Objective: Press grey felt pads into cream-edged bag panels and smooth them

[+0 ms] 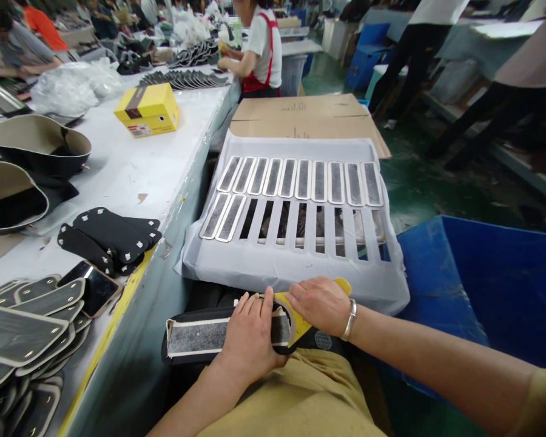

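Note:
Across my lap lies a long black piece (166, 346) bearing a grey strip (195, 337) with white edges. My left hand (250, 334) lies over the strip's right half, palm down, fingers extended and pressing on it. At the strip's right end my right hand (321, 303) has its fingers wrapped round a yellow tool (300, 328) with a curved edge, which touches the end of the strip. The tool's rounded yellow tip shows beyond the knuckles. A bracelet circles my right wrist.
Ahead stands a white-covered frame (273, 267) with slots, some filled by grey strips (303, 179). Cardboard (304, 115) lies behind it. A blue bin (441, 279) stands right. The left table (164, 164) holds a yellow box (148, 109), black pieces (113, 233) and a phone (91, 285). People work beyond.

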### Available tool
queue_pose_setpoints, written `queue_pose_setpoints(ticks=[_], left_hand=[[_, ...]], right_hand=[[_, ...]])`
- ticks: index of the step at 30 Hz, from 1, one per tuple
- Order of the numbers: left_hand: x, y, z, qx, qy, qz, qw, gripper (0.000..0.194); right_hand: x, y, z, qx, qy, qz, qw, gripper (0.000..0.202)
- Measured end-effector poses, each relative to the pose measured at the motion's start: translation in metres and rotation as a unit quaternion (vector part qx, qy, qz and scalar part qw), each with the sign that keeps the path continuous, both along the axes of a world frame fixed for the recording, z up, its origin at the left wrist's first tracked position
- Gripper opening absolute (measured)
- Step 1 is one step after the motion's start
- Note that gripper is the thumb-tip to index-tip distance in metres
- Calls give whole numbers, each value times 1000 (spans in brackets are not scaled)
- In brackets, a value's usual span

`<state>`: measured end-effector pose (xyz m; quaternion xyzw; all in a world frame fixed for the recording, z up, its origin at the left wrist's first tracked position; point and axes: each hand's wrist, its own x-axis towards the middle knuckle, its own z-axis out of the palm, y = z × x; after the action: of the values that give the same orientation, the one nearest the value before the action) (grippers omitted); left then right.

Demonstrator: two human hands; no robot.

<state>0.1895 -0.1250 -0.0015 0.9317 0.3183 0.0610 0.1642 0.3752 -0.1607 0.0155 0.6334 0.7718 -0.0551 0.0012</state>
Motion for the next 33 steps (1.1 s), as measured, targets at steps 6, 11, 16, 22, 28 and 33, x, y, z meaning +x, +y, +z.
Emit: queue_pose_setpoints(ticks=[6, 11, 16, 22, 28, 33], left_hand=[[-2, -5, -3, 14, -9, 10, 1000, 95], [-1, -8, -1, 21, -17, 16, 999, 93], [-5, -10, -4, 31, -26, 24, 999, 92], [-4, -6, -1, 22, 1, 30, 999, 98], [2, -3, 1, 1, 34, 8, 999, 106], [-1, -5, -2, -7, 13, 4, 1000, 108]], right_hand=[[5, 0, -4, 23, 2, 42, 999, 33], [9, 1, -8, 26, 16, 54, 998, 34], [9, 1, -11, 13, 28, 43, 999, 35], [1, -7, -10, 10, 37, 2, 999, 34], [-3, -21, -12, 6, 38, -38, 999, 34], [-4, -27, -18, 21, 50, -36, 998, 33]])
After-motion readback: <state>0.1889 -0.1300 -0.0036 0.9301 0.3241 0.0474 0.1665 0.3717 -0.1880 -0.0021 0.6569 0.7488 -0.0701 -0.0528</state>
